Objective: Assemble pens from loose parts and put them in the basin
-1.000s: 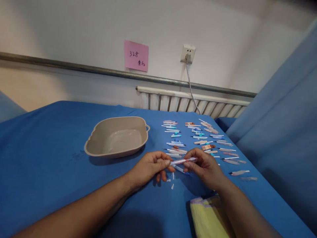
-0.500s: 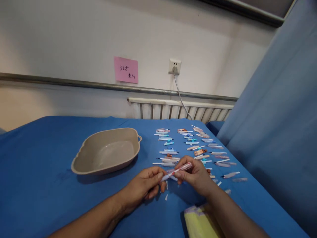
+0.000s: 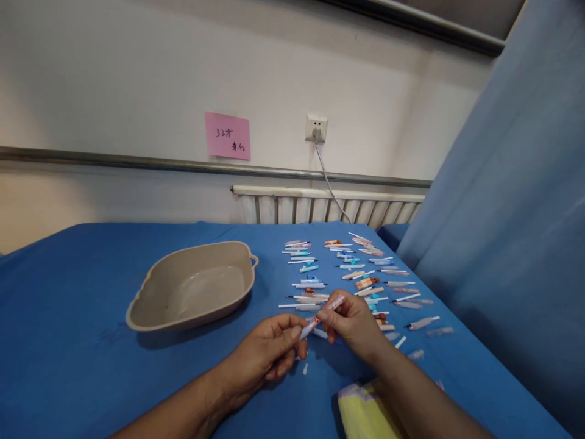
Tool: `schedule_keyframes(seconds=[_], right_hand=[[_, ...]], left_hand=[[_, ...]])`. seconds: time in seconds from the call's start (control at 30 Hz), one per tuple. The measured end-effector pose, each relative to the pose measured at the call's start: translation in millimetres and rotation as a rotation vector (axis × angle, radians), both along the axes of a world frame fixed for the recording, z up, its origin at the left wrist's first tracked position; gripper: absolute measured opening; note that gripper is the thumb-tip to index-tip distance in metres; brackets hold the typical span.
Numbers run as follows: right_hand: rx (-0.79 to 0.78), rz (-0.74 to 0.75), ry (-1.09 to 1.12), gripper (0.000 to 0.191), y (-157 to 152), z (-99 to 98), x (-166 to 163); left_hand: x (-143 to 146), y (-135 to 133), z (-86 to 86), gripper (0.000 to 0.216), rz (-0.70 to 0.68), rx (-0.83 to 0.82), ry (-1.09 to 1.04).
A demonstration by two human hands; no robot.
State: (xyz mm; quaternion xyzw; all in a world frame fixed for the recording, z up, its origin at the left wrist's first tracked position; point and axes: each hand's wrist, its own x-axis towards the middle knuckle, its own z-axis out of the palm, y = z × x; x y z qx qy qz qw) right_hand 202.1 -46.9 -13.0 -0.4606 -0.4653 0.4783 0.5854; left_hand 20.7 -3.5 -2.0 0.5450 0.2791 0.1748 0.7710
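Both my hands pinch one small pink pen (image 3: 322, 317) over the blue table cloth (image 3: 77, 341). My left hand (image 3: 267, 353) grips its lower left end with curled fingers. My right hand (image 3: 351, 323) holds the upper right part, the tip poking out past the fingers. Just beyond lie rows of small pens and caps (image 3: 347, 274), pink, blue and white. A few white bits (image 3: 304, 368) lie under my hands.
A beige shallow tray (image 3: 150, 305) sits left of the pen rows. A yellow cloth (image 3: 365, 411) lies at the near edge by my right forearm. A blue padded surface (image 3: 512, 213) rises on the right. Behind stand a wall radiator (image 3: 329, 204), a socket with cable and a pink note.
The view has tilted up and shifted, so everything sits lower. The pen has swung from nearly level to slanting up to the right, and my hands have drawn closer together.
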Motion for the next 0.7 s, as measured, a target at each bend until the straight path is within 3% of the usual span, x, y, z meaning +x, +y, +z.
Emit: schedule_keyframes(seconds=[0.5,0.7], right_hand=[[-0.018,-0.066,-0.142,0.036,-3.4,-2.1,-11.9],[0.118,-0.099,-0.291,0.024,-10.6,0.6,-13.4]], left_hand=[[3.3,-4.6,-0.9,0.043,0.045,0.064,0.080],[1.6,0.5,1.3,0.042,0.034,0.080,0.048]])
